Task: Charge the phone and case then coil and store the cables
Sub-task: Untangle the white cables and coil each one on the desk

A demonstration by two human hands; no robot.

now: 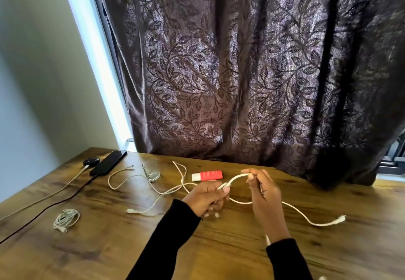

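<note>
My left hand point(207, 196) pinches the plug end of a white cable point(302, 216) above the wooden table point(109, 253). My right hand point(264, 194) grips the same cable a little further along, bending it into an arch; the rest trails right to a plug on the table. A second loose white cable point(140, 177) snakes across the middle. A coiled white cable point(66, 219) lies at the left. The black phone point(108, 162) and the dark earbud case point(91, 162) sit at the far left corner, each with a cable plugged in.
A clear drinking glass point(151, 170) stands near the back of the table, with a red and white tube point(207, 175) to its right. A dark leaf-patterned curtain point(241, 71) hangs behind the table. The charging cables run off the left edge.
</note>
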